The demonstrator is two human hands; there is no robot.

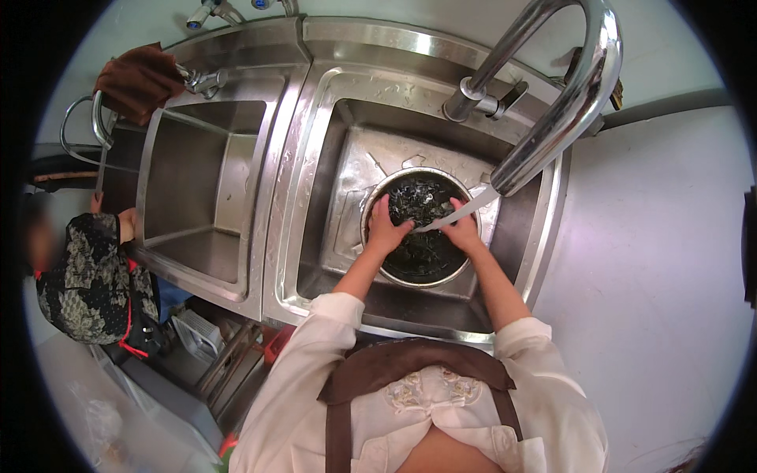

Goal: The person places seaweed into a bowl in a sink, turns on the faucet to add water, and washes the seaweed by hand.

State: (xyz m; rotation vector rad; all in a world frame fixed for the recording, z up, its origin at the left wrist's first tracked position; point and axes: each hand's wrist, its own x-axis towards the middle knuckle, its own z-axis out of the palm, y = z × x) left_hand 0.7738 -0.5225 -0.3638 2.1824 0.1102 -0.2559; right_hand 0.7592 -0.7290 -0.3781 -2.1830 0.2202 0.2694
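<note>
A round metal basin stands in the sink bowl in front of me. It holds water and a dark, leafy-looking mass whose exact kind I cannot make out. Inside the basin's left side is my left hand, thumb and fingers apart, touching the wet contents. My right hand reaches in at the right side, its fingers partly hidden in the dark mass. Between the hands, a stream of water falls from the chrome faucet spout into the basin.
A second sink bowl adjoins on the left, with a brown cloth draped over its faucet. Another person in a patterned top stands at the far left. A white surface lies to the right. Below left is a white plastic basket.
</note>
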